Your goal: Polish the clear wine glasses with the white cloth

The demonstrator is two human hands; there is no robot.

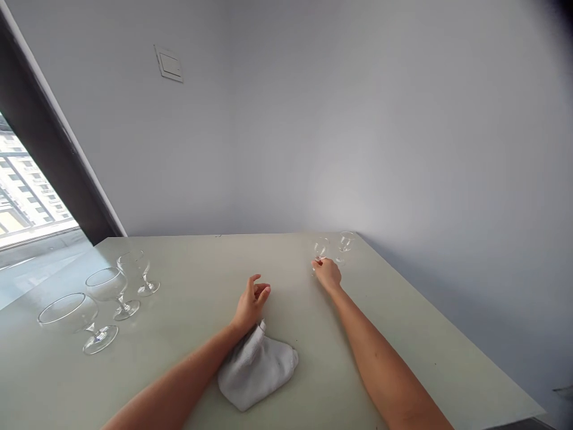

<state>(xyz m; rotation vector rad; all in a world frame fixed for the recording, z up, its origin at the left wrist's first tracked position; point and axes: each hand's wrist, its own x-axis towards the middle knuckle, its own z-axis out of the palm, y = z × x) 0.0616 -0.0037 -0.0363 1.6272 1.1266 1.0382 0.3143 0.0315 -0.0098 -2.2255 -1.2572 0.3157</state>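
Note:
My right hand point(327, 273) reaches to the far right part of the table, its fingers closed at the stem of a small clear stemmed glass point(321, 246). Just right of it, near the back corner, stands a second stemmed glass point(346, 241). My left hand point(252, 303) hovers near the middle with fingers loosely curled and apart, holding nothing. Under my left wrist lies a crumpled light grey cloth point(259, 373), partly covered by the forearm.
Toward the left edge of the pale table point(192, 334) three clear stemmed glasses stand in a row: a front glass point(99, 339), a middle glass point(126, 309) and a back glass point(148, 288). Walls border the far and right sides. A window point(31, 185) is at left.

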